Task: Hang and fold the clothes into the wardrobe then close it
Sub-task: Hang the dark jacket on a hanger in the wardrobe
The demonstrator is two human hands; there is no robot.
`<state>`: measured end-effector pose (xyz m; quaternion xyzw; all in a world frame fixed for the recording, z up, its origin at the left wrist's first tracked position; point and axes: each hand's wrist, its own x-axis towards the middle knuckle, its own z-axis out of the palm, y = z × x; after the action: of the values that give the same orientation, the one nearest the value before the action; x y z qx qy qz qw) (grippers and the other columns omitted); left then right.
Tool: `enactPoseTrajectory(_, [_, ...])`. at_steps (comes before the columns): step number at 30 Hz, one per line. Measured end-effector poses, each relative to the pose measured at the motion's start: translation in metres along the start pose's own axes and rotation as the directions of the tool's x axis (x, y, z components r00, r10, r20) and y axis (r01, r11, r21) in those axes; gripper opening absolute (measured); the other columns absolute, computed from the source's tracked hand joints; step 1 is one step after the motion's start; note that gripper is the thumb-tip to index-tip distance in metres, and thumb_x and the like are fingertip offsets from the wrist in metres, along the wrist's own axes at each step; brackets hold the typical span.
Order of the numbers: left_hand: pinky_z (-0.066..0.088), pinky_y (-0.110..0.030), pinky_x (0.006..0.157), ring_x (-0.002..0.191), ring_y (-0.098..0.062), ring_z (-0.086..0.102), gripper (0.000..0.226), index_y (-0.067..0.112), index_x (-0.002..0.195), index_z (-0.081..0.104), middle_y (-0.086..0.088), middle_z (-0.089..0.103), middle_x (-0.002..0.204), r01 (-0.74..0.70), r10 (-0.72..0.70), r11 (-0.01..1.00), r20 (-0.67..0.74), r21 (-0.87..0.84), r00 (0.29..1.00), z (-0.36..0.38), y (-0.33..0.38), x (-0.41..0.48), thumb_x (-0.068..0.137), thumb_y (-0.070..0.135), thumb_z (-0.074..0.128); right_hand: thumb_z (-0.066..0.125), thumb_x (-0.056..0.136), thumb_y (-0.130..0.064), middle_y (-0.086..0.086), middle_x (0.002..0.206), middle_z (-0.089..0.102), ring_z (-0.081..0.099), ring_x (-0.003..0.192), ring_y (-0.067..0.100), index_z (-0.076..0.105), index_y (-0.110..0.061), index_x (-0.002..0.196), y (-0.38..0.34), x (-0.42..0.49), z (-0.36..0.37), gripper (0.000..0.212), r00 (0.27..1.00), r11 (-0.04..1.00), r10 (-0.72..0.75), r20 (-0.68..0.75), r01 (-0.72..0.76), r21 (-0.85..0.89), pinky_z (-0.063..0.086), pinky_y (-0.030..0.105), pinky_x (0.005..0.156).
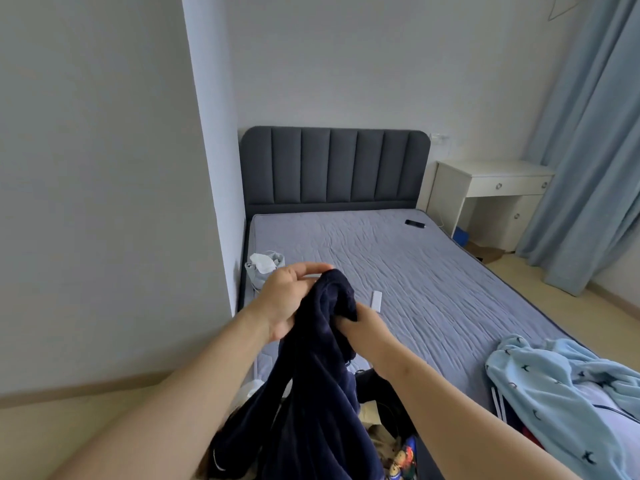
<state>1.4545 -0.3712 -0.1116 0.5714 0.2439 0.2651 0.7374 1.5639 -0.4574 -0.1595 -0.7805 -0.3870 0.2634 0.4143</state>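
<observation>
A dark navy fleece garment [318,393] hangs in front of me over the foot of the bed. My left hand [287,299] holds its top edge from the left, fingers curled over the fabric. From the right, my right hand [363,330] grips the same bunched top, its fingers buried in the cloth. A light blue patterned garment [554,386] lies crumpled on the mattress at the right. More clothes [391,441] are piled below my arms. No wardrobe is in view.
The bed [433,271] has a grey quilted mattress and a dark headboard [332,168]. On it lie a white remote [376,300], a black phone [415,223] and a small grey bag [265,268]. A white desk [491,195] and blue curtains [595,150] stand right. A wall [104,185] is close on the left.
</observation>
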Motion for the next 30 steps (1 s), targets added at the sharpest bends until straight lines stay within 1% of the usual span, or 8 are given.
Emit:
enactPoseTrajectory(4, [0.052,-0.030,0.075,0.080,-0.019,0.063,0.015,0.023,0.089,0.061,-0.004,0.069,0.082,-0.123,0.295,0.832,-0.244,0.541,0.924,-0.010,0.027,0.009,0.089,0.009,0.056,0.047,0.088,-0.016,0.001,0.074,0.057,0.052,0.068,0.016,0.052,-0.018,0.076,-0.032,0.010,-0.013,0.013,0.967,0.973,-0.021,-0.254,0.078,0.218,0.039,0.027,0.057])
enactPoseTrajectory(6, [0.048,-0.026,0.082,0.083,-0.012,0.061,0.025,0.031,0.104,0.053,0.002,0.063,0.084,-0.297,0.424,0.740,-0.075,0.603,0.903,-0.012,0.052,0.007,0.084,0.027,0.067,0.048,0.085,-0.013,0.000,0.072,0.054,0.049,0.067,0.016,0.048,-0.018,0.072,-0.056,0.014,-0.024,0.014,0.933,0.949,-0.065,-0.353,0.168,0.267,0.037,0.027,0.056])
enactPoseTrajectory(10, [0.040,-0.012,0.066,0.071,0.004,0.049,0.045,0.036,0.100,0.049,0.015,0.049,0.082,-0.558,0.537,0.214,0.380,0.802,0.753,-0.007,0.118,0.004,0.070,0.014,0.075,0.053,0.084,-0.012,-0.004,0.075,0.057,0.053,0.069,0.011,0.049,-0.025,0.072,-0.107,0.012,-0.053,0.018,0.824,0.875,-0.125,-0.553,0.354,0.330,0.042,0.025,0.057])
enactPoseTrajectory(16, [0.028,-0.017,0.054,0.071,-0.004,0.038,0.029,0.026,0.091,0.047,0.017,0.038,0.097,-0.444,0.807,-0.070,0.312,0.893,0.501,0.001,0.166,0.009,0.071,0.010,0.059,0.057,0.074,-0.015,-0.012,0.068,0.054,0.051,0.062,0.005,0.049,-0.029,0.066,-0.171,0.001,-0.107,0.018,0.600,0.793,-0.213,-0.771,0.568,0.222,0.040,0.015,0.052])
enactPoseTrajectory(20, [0.034,-0.024,0.061,0.082,-0.013,0.046,0.029,0.026,0.087,0.041,0.006,0.039,0.097,-0.326,0.680,0.208,0.103,0.922,0.726,-0.014,0.121,0.021,0.072,0.005,0.055,0.054,0.077,-0.016,-0.014,0.070,0.052,0.048,0.061,0.001,0.049,-0.028,0.070,-0.138,0.005,-0.105,0.015,0.602,0.885,-0.208,-0.771,0.452,0.114,0.037,0.018,0.047])
enactPoseTrajectory(23, [0.036,-0.026,0.057,0.078,-0.017,0.048,0.024,0.021,0.092,0.042,-0.002,0.038,0.101,0.072,0.238,0.149,-0.106,0.986,0.965,-0.036,0.056,0.021,0.073,0.015,0.054,0.051,0.082,-0.008,-0.003,0.077,0.055,0.049,0.068,0.012,0.053,-0.019,0.083,-0.070,0.007,-0.080,0.011,0.760,0.979,-0.076,-0.645,0.179,0.095,0.039,0.027,0.057])
enactPoseTrajectory(26, [0.038,-0.025,0.061,0.087,-0.021,0.055,0.023,0.017,0.099,0.048,-0.004,0.047,0.103,0.221,-0.172,-0.116,-0.239,0.968,0.956,-0.059,0.002,0.014,0.077,0.015,0.048,0.051,0.084,-0.007,0.005,0.088,0.059,0.053,0.075,0.021,0.057,-0.015,0.092,-0.006,-0.003,-0.055,0.013,0.856,0.994,0.111,-0.506,-0.101,0.047,0.048,0.037,0.070])
enactPoseTrajectory(30, [0.041,-0.026,0.062,0.081,-0.021,0.053,0.026,0.018,0.100,0.051,-0.005,0.056,0.107,0.337,0.010,-0.028,-0.337,0.941,0.941,-0.082,-0.016,0.015,0.080,0.010,0.036,0.052,0.085,-0.012,0.006,0.102,0.060,0.053,0.090,0.025,0.058,-0.019,0.100,0.014,-0.011,-0.046,0.017,0.865,0.982,0.111,-0.490,-0.170,-0.078,0.046,0.038,0.078])
